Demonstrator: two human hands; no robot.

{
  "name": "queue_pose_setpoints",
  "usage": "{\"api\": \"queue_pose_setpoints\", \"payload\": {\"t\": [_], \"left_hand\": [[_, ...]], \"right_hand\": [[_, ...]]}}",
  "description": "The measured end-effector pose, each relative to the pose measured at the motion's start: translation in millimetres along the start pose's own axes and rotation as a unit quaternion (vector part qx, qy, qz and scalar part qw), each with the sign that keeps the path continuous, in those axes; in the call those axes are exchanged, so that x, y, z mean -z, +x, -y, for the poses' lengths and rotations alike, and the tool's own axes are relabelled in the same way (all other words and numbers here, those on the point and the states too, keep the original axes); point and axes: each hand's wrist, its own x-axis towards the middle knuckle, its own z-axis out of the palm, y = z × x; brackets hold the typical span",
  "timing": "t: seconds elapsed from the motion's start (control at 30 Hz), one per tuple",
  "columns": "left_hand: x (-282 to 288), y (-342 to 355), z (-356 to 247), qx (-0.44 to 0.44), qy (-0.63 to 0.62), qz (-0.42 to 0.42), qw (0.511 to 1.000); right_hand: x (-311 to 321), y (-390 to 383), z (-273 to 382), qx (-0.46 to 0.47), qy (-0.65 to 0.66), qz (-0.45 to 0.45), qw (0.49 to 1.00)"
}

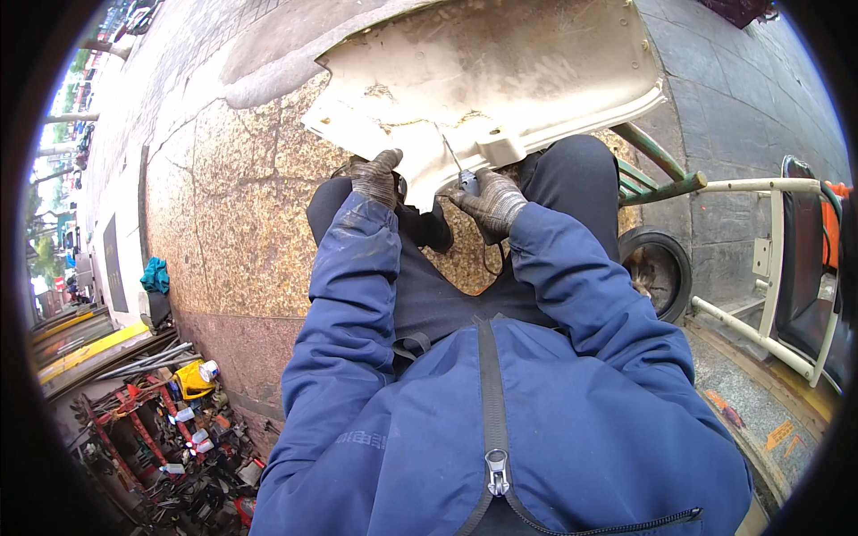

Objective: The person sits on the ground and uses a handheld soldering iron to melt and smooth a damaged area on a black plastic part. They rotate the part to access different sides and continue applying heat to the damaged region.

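A large white curved panel (518, 80), like a vehicle body part, leans across my knees with rough, brownish cracks on its face. My left hand (375, 177), in a grey work glove, grips its near left edge, thumb on top and fingers hidden beneath. My right hand (492, 201), gloved too, is wrapped round the grey handle of a corded tool like a soldering iron (466, 182). From the handle a long thin metal rod reaches up over the panel, its tip near a cracked strip. A dark cord hangs below that hand.
Right of my knee are a green-barred wooden stool (661, 189), a small tyre (657, 272) and a pale metal-framed chair (773, 268). At lower left lie a red rack (134, 429) among scattered tools, a yellow container (192, 380) and metal bars (89, 344).
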Motion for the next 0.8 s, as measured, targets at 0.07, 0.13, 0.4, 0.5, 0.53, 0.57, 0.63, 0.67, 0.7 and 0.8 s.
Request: {"api": "queue_pose_setpoints", "payload": {"t": [0.07, 0.13, 0.4, 0.5, 0.53, 0.57, 0.63, 0.67, 0.7, 0.8], "left_hand": [[1.1, 1.0, 1.8, -0.002, -0.016, 0.010, 1.000], [1.6, 2.4, 3.4, 0.000, -0.035, 0.017, 0.999], [2.2, 2.2, -0.1, 0.053, -0.012, 0.007, 0.998], [-0.9, -1.5, -2.4, 0.042, -0.006, -0.004, 0.999], [-1.9, -2.7, -3.1, 0.036, -0.003, -0.006, 0.999], [-2.6, -4.0, -3.8, 0.036, -0.016, -0.006, 0.999], [-2.9, -6.4, -4.6, 0.036, -0.040, -0.003, 0.999], [-3.1, -6.8, -5.0, 0.023, -0.036, 0.000, 0.999], [-3.2, -6.7, -5.4, 0.009, -0.032, 0.003, 0.999], [-3.3, -5.2, -7.4, 0.051, -0.015, -0.014, 0.998]], "right_hand": [[0.2, -0.5, 0.5, -0.005, 0.016, 0.004, 1.000], [0.2, -0.7, 0.8, -0.006, 0.025, 0.006, 1.000], [-0.2, -2.5, -0.5, -0.003, 0.033, 0.000, 0.999], [-0.2, -2.3, 1.0, -0.007, 0.018, -0.007, 1.000], [0.6, -2.8, 1.2, -0.001, 0.024, -0.009, 1.000], [1.4, -3.4, 1.3, -0.006, 0.027, -0.009, 1.000], [1.5, -3.9, 2.4, -0.016, 0.029, -0.004, 0.999], [1.4, -3.3, 3.1, -0.022, 0.028, 0.000, 0.999], [1.2, -2.7, 3.4, -0.024, 0.032, 0.002, 0.999], [-2.7, -1.3, 3.8, -0.020, 0.023, -0.007, 1.000]]}}
